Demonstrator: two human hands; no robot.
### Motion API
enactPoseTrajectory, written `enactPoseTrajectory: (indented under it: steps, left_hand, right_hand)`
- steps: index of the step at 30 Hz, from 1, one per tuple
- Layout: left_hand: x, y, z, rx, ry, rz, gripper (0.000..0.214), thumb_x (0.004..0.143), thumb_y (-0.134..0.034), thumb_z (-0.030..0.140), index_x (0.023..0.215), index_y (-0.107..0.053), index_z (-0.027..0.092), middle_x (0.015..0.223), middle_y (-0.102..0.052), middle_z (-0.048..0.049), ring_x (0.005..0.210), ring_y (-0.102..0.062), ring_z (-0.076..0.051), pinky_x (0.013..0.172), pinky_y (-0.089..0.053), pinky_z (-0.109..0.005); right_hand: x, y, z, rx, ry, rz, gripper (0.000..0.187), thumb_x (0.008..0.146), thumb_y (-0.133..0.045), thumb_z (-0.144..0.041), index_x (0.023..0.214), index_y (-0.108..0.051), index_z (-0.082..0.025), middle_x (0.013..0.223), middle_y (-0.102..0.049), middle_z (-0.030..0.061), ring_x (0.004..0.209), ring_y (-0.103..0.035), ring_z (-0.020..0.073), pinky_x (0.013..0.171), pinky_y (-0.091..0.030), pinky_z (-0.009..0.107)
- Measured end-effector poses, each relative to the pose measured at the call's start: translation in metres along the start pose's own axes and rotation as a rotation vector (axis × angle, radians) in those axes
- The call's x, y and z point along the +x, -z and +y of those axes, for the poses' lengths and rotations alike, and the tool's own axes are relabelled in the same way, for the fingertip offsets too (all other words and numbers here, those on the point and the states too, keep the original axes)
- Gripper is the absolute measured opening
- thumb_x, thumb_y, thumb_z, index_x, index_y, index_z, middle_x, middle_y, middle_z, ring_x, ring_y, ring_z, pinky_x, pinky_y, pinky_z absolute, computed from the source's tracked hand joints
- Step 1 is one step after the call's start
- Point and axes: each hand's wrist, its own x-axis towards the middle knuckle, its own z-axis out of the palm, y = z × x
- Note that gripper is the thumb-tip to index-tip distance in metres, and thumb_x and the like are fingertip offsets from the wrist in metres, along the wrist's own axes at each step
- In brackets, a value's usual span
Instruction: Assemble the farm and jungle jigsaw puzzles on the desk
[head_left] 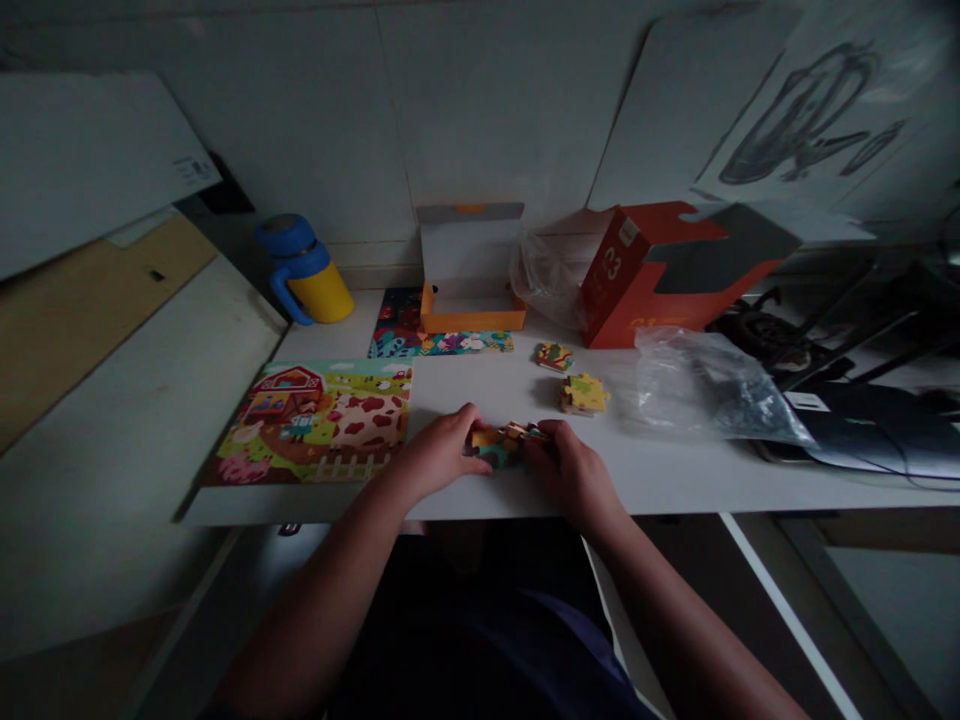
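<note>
Close to the table's front edge, a small heap of colourful jigsaw puzzle pieces [499, 445] sits between my two hands. My left hand [446, 445] closes on the left side of the heap, thumb and fingers around the pieces. On the other side my right hand [574, 470] has its fingers closed on pieces at the right end; its fingertips are partly hidden. Beyond the right hand lie a stack of yellow puzzle pieces [583, 393] and a smaller stack of multicoloured pieces [554, 356]. A farm picture sheet [330, 425] with a cow and a red barn lies flat to the left.
Behind stand an open orange box [472, 320], a blue and yellow jug [311, 275] and a red carton [652, 270]. A dark patterned sheet [394, 325] lies partly under the orange box. Clear plastic bags [705, 385] rest on the right of the white table [675, 485].
</note>
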Motion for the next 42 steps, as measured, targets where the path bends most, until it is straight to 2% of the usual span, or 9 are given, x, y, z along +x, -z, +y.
enactPoseTrajectory:
  steps: [4, 7, 10, 18, 21, 25, 31, 35, 42]
  left_hand:
    - [0.003, -0.002, -0.006, -0.356, 0.092, -0.021, 0.025, 0.087, -0.077, 0.029, 0.098, -0.056, 0.023, 0.077, -0.067, 0.0040, 0.069, -0.066, -0.017, 0.061, -0.043, -0.026]
    - [0.005, -0.005, -0.009, -0.589, 0.110, 0.064, 0.024, 0.088, -0.074, 0.030, 0.098, -0.054, 0.022, 0.074, -0.066, 0.0041, 0.067, -0.065, -0.014, 0.061, -0.044, -0.024]
    - [0.005, -0.014, -0.007, -0.723, 0.102, 0.133, 0.029, 0.089, -0.076, 0.032, 0.108, -0.055, 0.021, 0.081, -0.072, 0.0011, 0.073, -0.070, -0.015, 0.068, -0.051, -0.026]
    - [0.009, -0.045, 0.007, -0.863, 0.017, 0.050, 0.024, 0.098, -0.069, 0.033, 0.117, -0.063, 0.018, 0.111, -0.079, -0.0106, 0.100, -0.078, -0.022, 0.094, -0.061, -0.038]
    - [0.011, -0.046, 0.013, -0.829, 0.002, 0.006, 0.022, 0.102, -0.063, 0.028, 0.121, -0.065, 0.017, 0.117, -0.079, -0.0121, 0.106, -0.078, -0.023, 0.099, -0.061, -0.039]
    - [0.010, -0.038, 0.019, -0.703, -0.075, 0.014, 0.027, 0.104, -0.056, 0.022, 0.128, -0.067, 0.018, 0.124, -0.078, -0.0119, 0.112, -0.076, -0.022, 0.102, -0.060, -0.038]
    - [0.005, -0.031, 0.020, -0.032, -0.172, 0.236, 0.033, 0.097, -0.075, 0.034, 0.125, -0.069, 0.018, 0.126, -0.073, -0.0124, 0.116, -0.070, -0.028, 0.104, -0.057, -0.045]
    - [0.003, -0.035, 0.023, 0.226, -0.212, 0.172, 0.049, 0.080, -0.093, 0.038, 0.117, -0.069, 0.018, 0.123, -0.068, -0.0116, 0.117, -0.066, -0.031, 0.105, -0.055, -0.046]
    - [0.003, -0.038, 0.032, 0.231, -0.142, 0.113, 0.053, 0.072, -0.099, 0.031, 0.111, -0.065, 0.018, 0.120, -0.065, -0.0105, 0.114, -0.066, -0.030, 0.103, -0.055, -0.043]
  right_hand:
    - [0.000, 0.003, 0.005, 0.085, -0.070, -0.005, 0.027, 0.102, -0.059, -0.046, 0.117, -0.061, -0.024, 0.094, -0.080, 0.0078, 0.077, -0.076, 0.0243, 0.066, -0.055, 0.032]
    - [-0.001, 0.005, 0.010, 0.142, -0.100, 0.055, 0.028, 0.102, -0.061, -0.049, 0.115, -0.060, -0.024, 0.095, -0.079, 0.0073, 0.080, -0.076, 0.0239, 0.068, -0.055, 0.032]
    - [-0.001, 0.004, 0.011, 0.248, -0.068, 0.092, 0.028, 0.103, -0.061, -0.050, 0.113, -0.059, -0.024, 0.095, -0.077, 0.0072, 0.084, -0.075, 0.0236, 0.074, -0.057, 0.034]
    - [0.007, -0.005, 0.015, 0.381, -0.153, 0.074, 0.040, 0.099, -0.068, -0.056, 0.119, -0.064, -0.022, 0.095, -0.078, 0.0093, 0.080, -0.075, 0.0251, 0.069, -0.059, 0.036]
    - [0.010, 0.001, 0.016, 0.353, -0.189, 0.059, 0.047, 0.098, -0.069, -0.054, 0.131, -0.065, -0.021, 0.100, -0.080, 0.0093, 0.084, -0.076, 0.0250, 0.073, -0.060, 0.037]
    - [0.012, 0.013, 0.015, 0.348, -0.194, 0.060, 0.042, 0.095, -0.072, -0.053, 0.123, -0.071, -0.021, 0.109, -0.080, 0.0105, 0.090, -0.077, 0.0248, 0.081, -0.060, 0.038]
    - [0.008, 0.031, 0.017, 0.482, -0.235, 0.243, 0.047, 0.093, -0.075, -0.061, 0.115, -0.064, -0.021, 0.103, -0.081, 0.0107, 0.084, -0.077, 0.0234, 0.076, -0.061, 0.037]
    - [0.001, 0.034, 0.016, 0.454, -0.321, 0.109, 0.050, 0.090, -0.076, -0.063, 0.117, -0.066, -0.021, 0.100, -0.081, 0.0110, 0.083, -0.078, 0.0256, 0.073, -0.061, 0.036]
    - [-0.006, 0.023, 0.004, 0.162, -0.411, -0.036, 0.045, 0.093, -0.069, -0.052, 0.125, -0.073, -0.021, 0.098, -0.083, 0.0083, 0.084, -0.079, 0.0269, 0.072, -0.059, 0.036]
